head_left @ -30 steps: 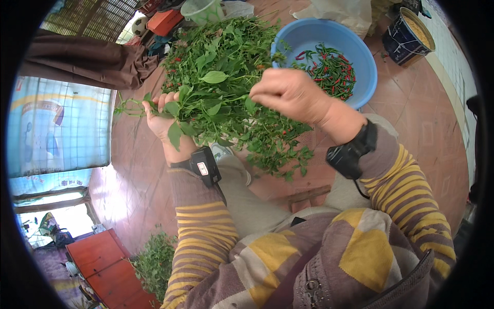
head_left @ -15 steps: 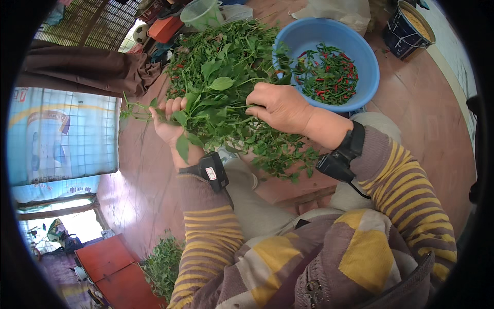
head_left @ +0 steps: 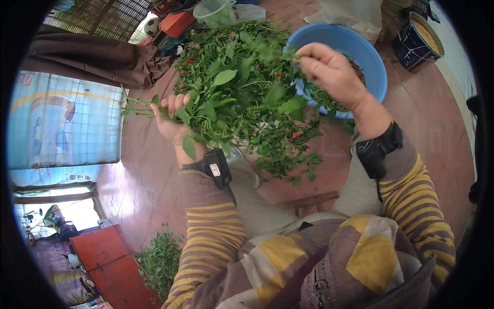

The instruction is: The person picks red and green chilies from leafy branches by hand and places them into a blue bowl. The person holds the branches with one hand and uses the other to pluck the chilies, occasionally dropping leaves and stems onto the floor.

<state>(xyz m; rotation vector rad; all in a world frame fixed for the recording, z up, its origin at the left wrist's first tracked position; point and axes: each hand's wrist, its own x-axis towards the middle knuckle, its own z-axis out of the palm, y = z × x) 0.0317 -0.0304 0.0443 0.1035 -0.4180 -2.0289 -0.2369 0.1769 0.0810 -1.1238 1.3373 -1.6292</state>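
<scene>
My left hand is closed around the stems of a bunch of leafy chili plants, whose cut ends stick out to the left. Slim green chilies show among the leaves. At the left rim of a blue basin, my right hand is raised with thumb and fingers pinched on a green sprig, smeared by motion. Red and green chilies lie in the basin, partly hidden behind that hand. Beyond the bunch, a large heap of chili plants covers the floor.
A dark bucket of yellowish grain stands right of the basin. Pale plastic bags and a clear green tub are at the back. Another plant pile lies by a red board at lower left.
My right hand has moved right and away from me, from the bunch to the basin's left rim. My left hand keeps its hold on the stems. The view has shifted slightly.
</scene>
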